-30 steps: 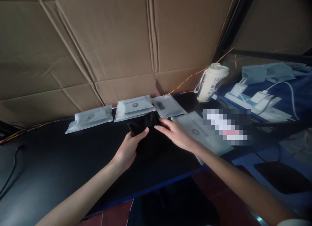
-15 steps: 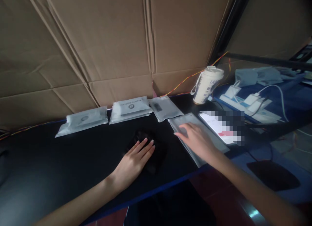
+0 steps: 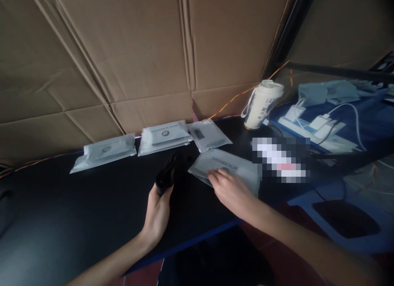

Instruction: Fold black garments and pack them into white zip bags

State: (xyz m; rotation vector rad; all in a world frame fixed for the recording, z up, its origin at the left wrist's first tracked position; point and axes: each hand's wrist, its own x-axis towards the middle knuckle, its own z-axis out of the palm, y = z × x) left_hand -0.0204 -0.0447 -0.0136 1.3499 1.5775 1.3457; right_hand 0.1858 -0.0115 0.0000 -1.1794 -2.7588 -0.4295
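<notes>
My left hand [image 3: 157, 217] is closed round a folded black cloth-like item [image 3: 172, 167], tipped up off the table; its exact kind is hard to make out against the dark top. To the right, my right hand [image 3: 231, 192] grips the near edge of a frosted zip bag [image 3: 207, 159] printed with ROCKBROS lettering. The bag lies turned across the table, its left end slightly raised and pointing toward the black item. My right fingers are curled over its edge, with the thumb partly hidden.
Along the cardboard wall lie more frosted bags: a left one [image 3: 107, 151], a printed one [image 3: 166, 134] and one with a dark label [image 3: 211, 136]. A white cup [image 3: 264, 105] stands behind a blurred-out phone [image 3: 278, 158]. Chargers fill a power strip [image 3: 300, 128] on the right.
My left hand has gone from lying flat on the black item to gripping and lifting it. My right hand has taken hold of the zip bag and turned it leftward.
</notes>
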